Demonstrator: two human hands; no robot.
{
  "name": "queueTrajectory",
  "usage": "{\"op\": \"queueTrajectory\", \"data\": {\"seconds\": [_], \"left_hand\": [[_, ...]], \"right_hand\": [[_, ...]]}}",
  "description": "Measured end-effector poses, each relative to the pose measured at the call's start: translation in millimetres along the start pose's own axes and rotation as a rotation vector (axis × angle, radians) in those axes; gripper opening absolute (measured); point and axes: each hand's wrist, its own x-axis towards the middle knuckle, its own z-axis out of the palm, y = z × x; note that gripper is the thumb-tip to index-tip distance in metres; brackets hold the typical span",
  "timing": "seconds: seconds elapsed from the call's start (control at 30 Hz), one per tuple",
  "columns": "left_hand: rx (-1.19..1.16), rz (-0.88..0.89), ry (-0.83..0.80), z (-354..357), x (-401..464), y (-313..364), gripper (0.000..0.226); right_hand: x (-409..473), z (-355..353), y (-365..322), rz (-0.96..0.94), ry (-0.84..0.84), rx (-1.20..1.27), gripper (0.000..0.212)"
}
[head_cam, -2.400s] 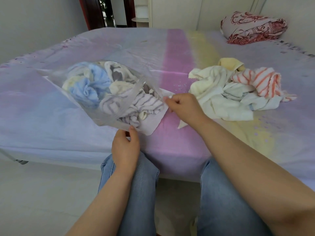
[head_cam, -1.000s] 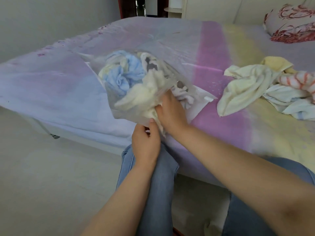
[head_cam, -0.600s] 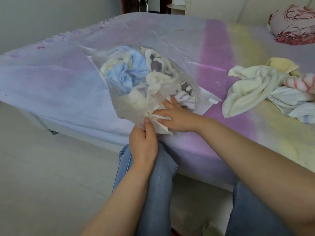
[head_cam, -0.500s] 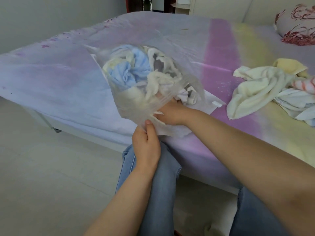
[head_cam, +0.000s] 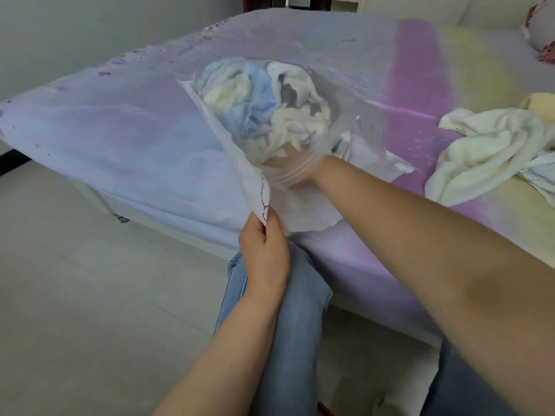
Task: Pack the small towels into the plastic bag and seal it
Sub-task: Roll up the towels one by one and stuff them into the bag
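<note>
A clear zip-top plastic bag (head_cam: 240,151) lies tilted on the bed, stuffed with several small blue, cream and white towels (head_cam: 261,103). My left hand (head_cam: 264,244) pinches the bag's near mouth edge at the bed's front. Reaching inside through the bag's mouth, my right hand (head_cam: 288,163) shows only dimly through the plastic, pressed against a cream towel (head_cam: 297,127). Whether its fingers grip that towel is unclear. A loose pile of towels (head_cam: 486,145) lies to the right on the bed.
The bed (head_cam: 120,130) carries a lilac, pink and yellow sheet; its front edge runs just beyond my knees (head_cam: 300,283). A patterned pillow (head_cam: 543,40) sits at the far right. Pale floor tiles (head_cam: 90,295) spread to the left.
My right hand took a cream towel from the pile and pushed it deep into the bag; it now sits further inside. The left hand kept hold of the bag's edge.
</note>
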Motion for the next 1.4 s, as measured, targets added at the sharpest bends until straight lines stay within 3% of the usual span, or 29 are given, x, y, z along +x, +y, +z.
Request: {"op": "queueTrajectory", "data": {"seconds": [0.07,0.13,0.2,0.27,0.37,0.43,0.47,0.5,0.57,0.6,0.63,0.73,0.83,0.93,1.03,1.1,1.13,1.2,1.27,1.3,1.33,1.4], "left_hand": [[-0.001,0.011,-0.018,0.9,0.2,-0.3,0.039],[0.017,0.016,-0.064,6.0,-1.2,1.0,0.03],[0.056,0.013,-0.106,12.4,-2.8,2.0,0.015],[0.107,0.021,-0.147,18.7,-4.5,0.8,0.014],[0.155,0.055,-0.179,28.8,-7.7,-1.6,0.022],[0.166,0.071,-0.188,35.0,-11.2,-1.5,0.019],[0.17,0.073,-0.192,37.3,-13.2,-1.2,0.017],[0.175,0.076,-0.191,39.4,-15.2,-0.9,0.016],[0.196,0.086,-0.186,41.2,-17.7,-0.5,0.016],[0.207,0.09,-0.185,41.0,-18.5,0.2,0.016],[0.214,0.093,-0.183,40.5,-18.7,0.3,0.017],[0.2,0.11,-0.167,37.0,-20.4,0.1,0.025],[0.178,0.126,-0.155,35.0,-20.7,-0.6,0.029],[0.181,0.127,-0.155,35.6,-20.4,0.3,0.028],[0.178,0.117,-0.155,38.7,-21.3,2.3,0.027],[0.183,0.12,-0.158,39.8,-22.4,4.0,0.026],[0.187,0.122,-0.163,39.8,-23.0,4.2,0.026],[0.202,0.124,-0.167,39.2,-24.4,4.3,0.025],[0.207,0.129,-0.165,38.8,-24.6,4.6,0.026],[0.209,0.133,-0.165,38.5,-24.6,4.1,0.027],[0.211,0.136,-0.165,38.2,-24.6,4.0,0.027],[0.216,0.132,-0.165,38.5,-24.0,4.0,0.026]], "right_hand": [[-8.2,17.9,10.7,-0.042,0.035,0.07,0.06],[-40.9,29.5,10.8,-0.029,0.135,0.304,0.068],[-82.6,35.7,14.3,-0.045,0.222,0.514,0.05],[-131.4,41.9,22.0,0.017,0.346,0.485,0.027],[-172.2,47.9,58.3,0.255,0.796,0.323,0.046],[-171.7,46.8,97.7,0.477,0.993,0.363,0.035],[-169.4,46.8,120.3,0.592,0.992,0.345,0.027],[-167.0,50.1,144.3,0.714,0.884,0.292,0.032],[-166.9,68.6,184.4,0.919,0.495,0.29,0.076],[-166.7,79.7,199.5,0.972,0.364,0.305,0.082],[-165.7,89.1,212.4,0.984,0.314,0.301,0.076],[-165.7,92.4,220.3,0.944,0.408,0.305,0.038],[-177.6,77.6,209.7,0.771,0.424,0.405,0.022],[-209.1,45.8,158.8,0.415,0.342,0.905,0.014],[-235.4,26.0,101.4,0.076,0.01,1.409,0.012],[-243.0,18.6,87.5,-0.069,-0.138,1.409,0.006],[-243.2,14.6,89.2,-0.058,-0.1,1.412,0.009],[-234.3,7.0,107.6,0.137,0.247,1.41,0.022],[-215.3,7.2,143.4,0.485,0.774,1.006,0.019],[-206.7,12.1,160.8,0.624,0.907,0.781,0.01],[-201.1,17.2,170.6,0.738,0.89,0.681,0.025],[-188.9,36.1,184.6,0.85,0.578,0.824,0.081]]}}
